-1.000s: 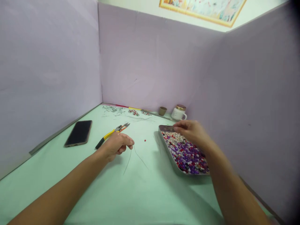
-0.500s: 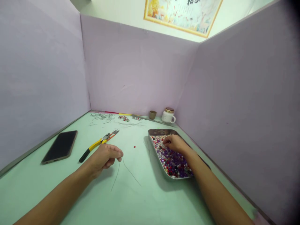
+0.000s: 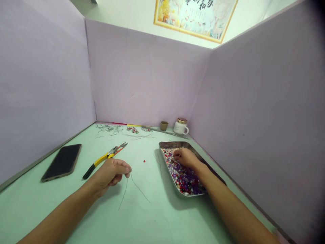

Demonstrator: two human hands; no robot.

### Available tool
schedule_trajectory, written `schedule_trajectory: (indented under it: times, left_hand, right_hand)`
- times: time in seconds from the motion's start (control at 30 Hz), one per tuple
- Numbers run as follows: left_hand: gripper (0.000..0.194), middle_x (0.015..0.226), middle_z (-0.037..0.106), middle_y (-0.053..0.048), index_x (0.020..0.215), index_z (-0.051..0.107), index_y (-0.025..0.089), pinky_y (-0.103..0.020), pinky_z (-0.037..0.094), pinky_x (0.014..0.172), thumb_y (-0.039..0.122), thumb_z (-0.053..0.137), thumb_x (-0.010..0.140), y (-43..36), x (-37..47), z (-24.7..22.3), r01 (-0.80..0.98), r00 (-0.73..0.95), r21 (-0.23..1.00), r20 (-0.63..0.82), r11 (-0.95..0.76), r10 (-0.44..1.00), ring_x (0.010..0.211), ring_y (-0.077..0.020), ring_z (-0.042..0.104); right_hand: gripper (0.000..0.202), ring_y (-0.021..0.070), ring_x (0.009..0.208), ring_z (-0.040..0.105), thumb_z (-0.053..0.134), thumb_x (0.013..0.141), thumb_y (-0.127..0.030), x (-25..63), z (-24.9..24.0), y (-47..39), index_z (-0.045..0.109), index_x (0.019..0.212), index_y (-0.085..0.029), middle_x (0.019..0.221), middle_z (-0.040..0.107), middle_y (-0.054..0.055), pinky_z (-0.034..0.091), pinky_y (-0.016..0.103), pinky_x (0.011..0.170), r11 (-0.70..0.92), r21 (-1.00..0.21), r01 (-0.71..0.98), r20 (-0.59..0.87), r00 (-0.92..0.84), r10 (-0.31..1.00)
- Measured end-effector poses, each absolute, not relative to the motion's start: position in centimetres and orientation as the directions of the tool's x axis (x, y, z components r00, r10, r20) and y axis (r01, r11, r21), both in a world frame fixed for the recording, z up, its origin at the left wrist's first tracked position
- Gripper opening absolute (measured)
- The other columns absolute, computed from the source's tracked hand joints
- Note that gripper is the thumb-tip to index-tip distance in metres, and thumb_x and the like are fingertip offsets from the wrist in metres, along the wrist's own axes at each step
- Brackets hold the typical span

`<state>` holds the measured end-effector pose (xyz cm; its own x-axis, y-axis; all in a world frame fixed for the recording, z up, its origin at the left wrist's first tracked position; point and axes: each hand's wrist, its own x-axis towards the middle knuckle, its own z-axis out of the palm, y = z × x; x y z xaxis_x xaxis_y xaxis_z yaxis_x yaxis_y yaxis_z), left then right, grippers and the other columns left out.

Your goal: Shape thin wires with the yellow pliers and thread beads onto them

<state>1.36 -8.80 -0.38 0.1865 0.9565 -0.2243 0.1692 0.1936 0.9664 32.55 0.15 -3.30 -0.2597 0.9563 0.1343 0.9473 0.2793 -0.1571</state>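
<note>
Between thumb and fingertips, my left hand [image 3: 113,174] pinches a thin wire [image 3: 140,190], whose two ends hang down and spread apart. My right hand [image 3: 186,157] reaches into a metal tray [image 3: 175,183] of mixed beads [image 3: 186,178], purple, red, white and black. Its fingers are bent together at the beads; whether a bead is between them is too small to see. A single red bead [image 3: 144,161] lies on the table between my hands. Yellow-and-black pliers [image 3: 101,158] lie just behind my left hand, overlapping an orange-handled cutting tool [image 3: 120,147].
A phone [image 3: 62,162] lies at the left. Along the back are wire scraps [image 3: 109,128], small beaded pieces [image 3: 132,129], a brown cup [image 3: 164,126] and a white lidded mug [image 3: 180,126]. Pale partition walls [image 3: 147,78] enclose the green table [image 3: 152,227] on three sides.
My right hand has shifted slightly left within the bead tray. My left hand keeps its pinch on the wire. The whole view has moved a little.
</note>
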Motion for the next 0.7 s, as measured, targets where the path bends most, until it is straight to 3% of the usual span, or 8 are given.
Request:
schedule_trajectory:
  times: [0.47, 0.7]
  left_hand:
    - [0.009, 0.057, 0.057, 0.0, 0.061, 0.058, 0.012, -0.021, 0.013, 0.039, 0.02, 0.055, 0.062, -8.88, 1.51, -0.49, 0.176, 0.213, 0.968, -0.216, 0.18, 0.953, 0.036, -0.0024, 0.028]
    - [0.009, 0.056, 0.057, 0.0, 0.061, 0.057, 0.011, -0.021, 0.011, 0.038, 0.02, 0.055, 0.062, -9.06, 1.75, -0.55, 0.156, 0.231, 0.97, -0.222, 0.189, 0.947, 0.034, -0.0016, 0.026]
  right_hand:
    - [0.017, 0.0165, 0.075, 0.06, 0.054, 0.065, -0.016, 32.68, -3.63, 0.38, 0.068, 0.072, -0.023, 0.076, 0.068, 0.002, 0.034, 0.021, 0.056, 0.19, -0.064, 0.98, 0.043, -0.188, 0.981]
    - [0.013, 0.0169, 0.067, 0.059, 0.056, 0.067, -0.027, 32.53, -3.44, -0.02, 0.066, 0.063, -0.019, 0.069, 0.066, 0.004, 0.032, 0.022, 0.052, 0.151, -0.044, 0.988, 0.036, -0.15, 0.988]
